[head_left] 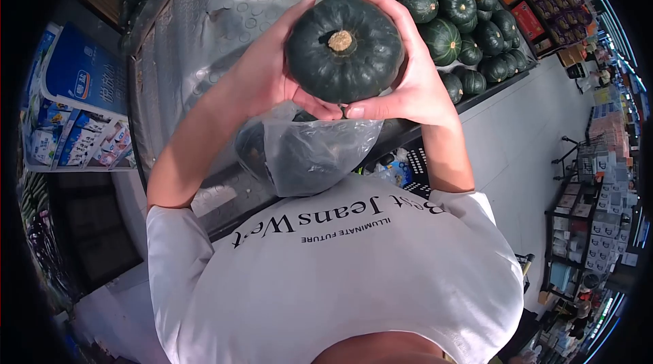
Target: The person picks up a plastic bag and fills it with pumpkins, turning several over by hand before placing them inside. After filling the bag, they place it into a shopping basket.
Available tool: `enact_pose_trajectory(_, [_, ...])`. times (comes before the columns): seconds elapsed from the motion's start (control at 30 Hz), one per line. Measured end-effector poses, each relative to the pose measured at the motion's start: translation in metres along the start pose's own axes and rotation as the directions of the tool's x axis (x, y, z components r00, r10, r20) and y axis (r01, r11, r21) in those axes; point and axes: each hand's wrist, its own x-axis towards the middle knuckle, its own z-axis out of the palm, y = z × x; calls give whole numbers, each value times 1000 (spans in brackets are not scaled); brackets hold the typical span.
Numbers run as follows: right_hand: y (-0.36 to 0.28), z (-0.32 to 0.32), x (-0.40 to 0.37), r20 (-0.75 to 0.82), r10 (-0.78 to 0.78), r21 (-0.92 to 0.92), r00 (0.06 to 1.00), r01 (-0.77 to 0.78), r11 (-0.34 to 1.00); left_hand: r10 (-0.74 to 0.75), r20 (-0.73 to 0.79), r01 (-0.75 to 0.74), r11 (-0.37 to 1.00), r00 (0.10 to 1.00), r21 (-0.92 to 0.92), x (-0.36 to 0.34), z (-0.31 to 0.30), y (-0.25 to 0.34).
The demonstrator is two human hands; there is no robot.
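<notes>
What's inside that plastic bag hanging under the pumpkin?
Through the cloudy plastic bag a dark rounded shape shows, possibly another pumpkin; the film blurs it. The held pumpkin, left hand and right hand cover the bag's top.

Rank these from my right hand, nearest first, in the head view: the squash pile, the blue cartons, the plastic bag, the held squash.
1. Held squash: gripped by the right hand.
2. Plastic bag: just below the thumbs.
3. Squash pile: behind, to the right.
4. Blue cartons: far left.
</notes>
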Motion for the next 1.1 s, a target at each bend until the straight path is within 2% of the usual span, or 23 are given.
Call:
enact_pose_trajectory(0.03, [1,3,-2,-46,78,124,996,-72,990,19,-16,-17,995,1000,98,3,-5,-2])
enact_pose_trajectory(0.13, [1,-1,-7,-7,371,388,929,-339,857,28,-37,-13,933,999,360,-7,-1,0])
enact_pose_trajectory(0.2, [7,-13,-14,159,515,486,842,-521,702,34,10,-34,829,999,558,-24,-5,-1])
enact_pose_trajectory(0.23, [12,-15,-19,166,532,434,830,-546,716,46,83,-84,834,995,545,-32,-5,0])
enact_pose_trajectory(0.33, [27,-15,-27,216,549,250,808,-589,769,125,290,-302,632,949,714,-43,-20,-6])
enact_pose_trajectory(0.37, [28,-14,-27,196,565,266,802,-598,756,128,299,-317,571,946,757,-44,-19,-7])
enact_pose_trajectory(0.43, [24,-10,-20,201,557,181,806,-589,787,132,322,-346,436,938,830,-44,-15,-6])
enact_pose_trajectory(0.47, [22,-7,-16,195,551,139,811,-579,803,312,375,-469,326,873,821,-43,-15,-10])
enact_pose_trajectory(0.5, [20,-3,-12,221,516,96,827,-545,833,471,436,-571,193,767,798,-41,-17,-17])
enact_pose_trajectory(0.53, [17,0,-8,247,480,55,842,-507,860,602,503,-653,41,620,756,-37,-15,-19])
enact_pose_trajectory(0.57, [11,5,-1,293,468,37,834,-499,866,662,538,-654,-95,522,751,-38,-8,-15])
enact_pose_trajectory(0.63, [6,12,9,359,443,-50,822,-457,888,676,629,-685,-249,384,685,-39,3,-18])
enact_pose_trajectory(0.73, [1,18,21,460,449,-199,766,-404,893,636,656,-693,-254,406,675,-53,6,-17])
enact_pose_trajectory(0.77, [2,22,24,496,373,-208,784,-310,928,634,649,-692,-239,420,681,-61,9,-15])
enact_pose_trajectory(0.83, [6,33,25,592,228,-210,773,-125,970,573,683,-660,-300,453,689,-84,13,-10])
enact_pose_trajectory(0.9, [14,49,26,632,192,-175,751,-104,979,714,685,-684,-427,146,591,-84,12,-31])
enact_pose_trajectory(1.07, [28,67,26,691,109,-111,714,-44,993,720,635,-694,-305,280,652,-106,7,-31])
enact_pose_trajectory(1.1, [28,66,24,645,92,-122,759,-17,992,718,627,-704,-275,303,655,-108,6,-28])
